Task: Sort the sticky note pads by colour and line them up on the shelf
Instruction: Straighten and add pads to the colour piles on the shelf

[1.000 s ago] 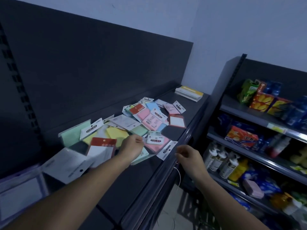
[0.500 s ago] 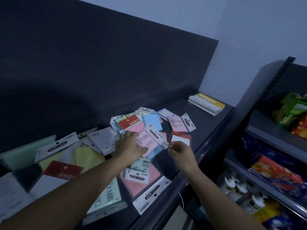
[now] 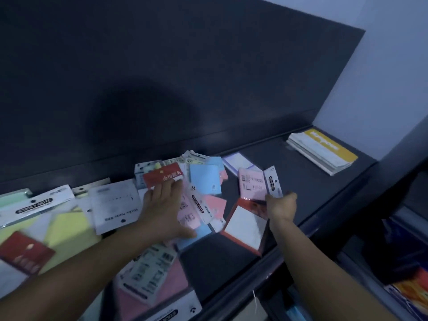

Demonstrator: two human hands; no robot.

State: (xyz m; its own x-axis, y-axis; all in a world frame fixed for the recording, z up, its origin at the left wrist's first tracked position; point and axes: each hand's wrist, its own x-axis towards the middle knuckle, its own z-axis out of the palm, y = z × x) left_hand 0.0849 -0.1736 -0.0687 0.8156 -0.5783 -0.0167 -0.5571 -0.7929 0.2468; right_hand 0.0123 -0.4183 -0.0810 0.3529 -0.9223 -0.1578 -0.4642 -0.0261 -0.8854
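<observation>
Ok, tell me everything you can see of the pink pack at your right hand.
The pink pack is a flat wrapped sticky note pad, its face printed with barcode-like text, a white header card with a black oval label along its right edge. The right hand pinches its near edge, above the red-framed pad on the dark shelf.

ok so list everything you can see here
shelf: one, dark grey, under everything
sticky note pads: overlapping heap, uncountable; pink, blue, yellow, green, red; shelf's left and middle
pink pad: one, pink, in the right hand
booklets: one stack, yellow cover, shelf's back right
packaged goods: blurred, orange and blue, lower right
left hand: one, flat on the heap
right hand: one, grips the pink pad
</observation>
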